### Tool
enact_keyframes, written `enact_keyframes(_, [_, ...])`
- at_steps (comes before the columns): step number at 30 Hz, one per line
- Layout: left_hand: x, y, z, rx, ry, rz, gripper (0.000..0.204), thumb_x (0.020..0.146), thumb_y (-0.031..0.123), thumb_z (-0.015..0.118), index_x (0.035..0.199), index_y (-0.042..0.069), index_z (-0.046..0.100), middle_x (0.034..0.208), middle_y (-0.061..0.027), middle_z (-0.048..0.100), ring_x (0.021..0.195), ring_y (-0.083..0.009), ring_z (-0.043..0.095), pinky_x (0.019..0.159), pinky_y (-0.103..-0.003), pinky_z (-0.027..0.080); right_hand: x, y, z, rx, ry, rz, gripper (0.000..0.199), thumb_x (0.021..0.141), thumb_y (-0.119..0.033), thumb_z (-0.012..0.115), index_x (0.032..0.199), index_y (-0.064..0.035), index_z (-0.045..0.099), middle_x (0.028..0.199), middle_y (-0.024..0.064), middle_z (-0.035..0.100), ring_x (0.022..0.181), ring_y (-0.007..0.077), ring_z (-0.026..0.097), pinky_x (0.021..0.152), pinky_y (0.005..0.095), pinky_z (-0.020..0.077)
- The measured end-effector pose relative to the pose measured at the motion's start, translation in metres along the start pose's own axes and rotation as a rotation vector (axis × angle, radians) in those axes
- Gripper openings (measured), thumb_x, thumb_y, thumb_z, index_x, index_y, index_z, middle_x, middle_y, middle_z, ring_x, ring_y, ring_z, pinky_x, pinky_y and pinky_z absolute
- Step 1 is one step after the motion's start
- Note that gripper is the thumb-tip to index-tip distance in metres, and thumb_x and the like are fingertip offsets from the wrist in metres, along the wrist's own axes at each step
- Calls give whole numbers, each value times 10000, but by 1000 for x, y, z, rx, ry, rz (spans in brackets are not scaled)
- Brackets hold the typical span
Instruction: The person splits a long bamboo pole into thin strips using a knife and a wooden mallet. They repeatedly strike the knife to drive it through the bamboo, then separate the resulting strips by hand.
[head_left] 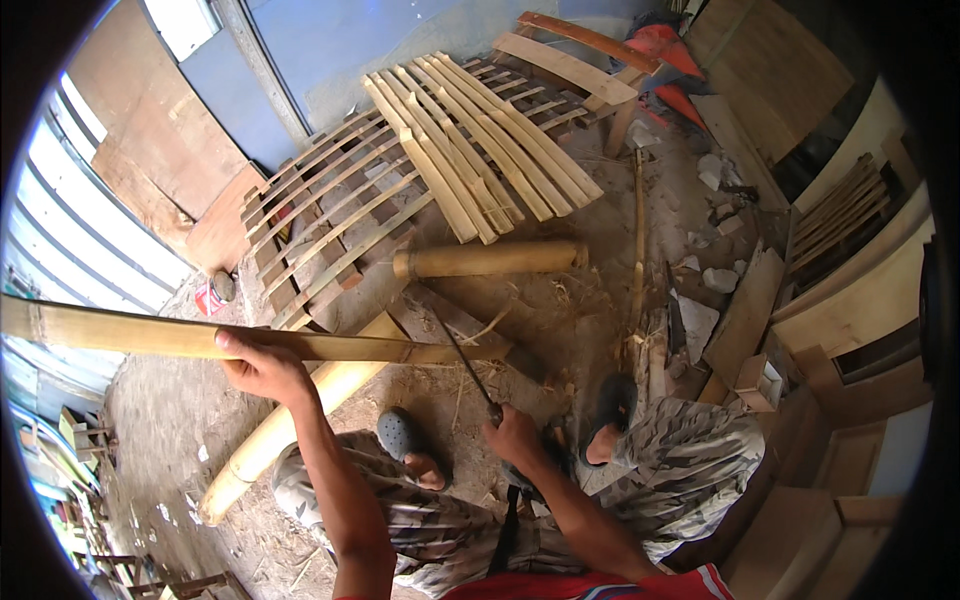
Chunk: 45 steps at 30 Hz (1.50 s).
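My left hand [262,368] grips a long split bamboo strip [150,335] that runs level from the far left to the middle of the view. My right hand [515,437] holds the handle of a thin dark blade [465,362]. The blade slants up and left, and its tip meets the right end of the strip near a wooden block [455,318]. I sit low with my knees apart, in camouflage trousers and dark clogs [400,432].
A round bamboo section [485,260] lies on the dirt floor ahead. A thick bamboo pole [290,425] slants under the strip. Cut bamboo slats [480,150] are stacked on a slatted frame [320,215]. Stones and wood pieces lie at right.
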<state>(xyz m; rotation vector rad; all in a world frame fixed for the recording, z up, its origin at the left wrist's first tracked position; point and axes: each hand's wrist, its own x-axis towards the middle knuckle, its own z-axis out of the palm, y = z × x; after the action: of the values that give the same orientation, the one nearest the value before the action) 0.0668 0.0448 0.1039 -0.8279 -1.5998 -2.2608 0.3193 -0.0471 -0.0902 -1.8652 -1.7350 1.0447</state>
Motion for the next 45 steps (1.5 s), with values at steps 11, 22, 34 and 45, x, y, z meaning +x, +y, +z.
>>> enact_keyframes(11, [-3,4,0,-27,36,-28,514,1013,467,490,765,17,510,685,0,452,633,-112,377,574,-272,339,-2,52,28,84,44,44,319,807,-302,650,977,-35,611,766,223,667,753,432,663,672,503,534])
enact_keyframes(22, [1,-6,-1,-23,145,-19,558,1002,466,514,882,-71,608,757,-47,521,693,-127,439,610,-275,392,-3,20,20,95,25,-52,328,801,-320,669,999,-60,638,781,198,681,804,412,669,714,513,535])
enact_keyframes(34, [19,-29,-17,58,165,-40,597,1000,468,516,989,-116,644,797,-81,581,714,-149,463,618,-300,410,4,12,18,13,-63,-90,338,792,-298,668,1009,-40,664,798,212,678,825,407,666,717,490,532])
enact_keyframes(45, [20,-30,-7,98,215,40,627,997,491,505,991,-117,656,810,-124,607,735,-164,512,642,-322,453,36,94,24,17,-150,144,431,819,-354,652,1078,-10,665,981,260,678,960,406,654,805,486,523])
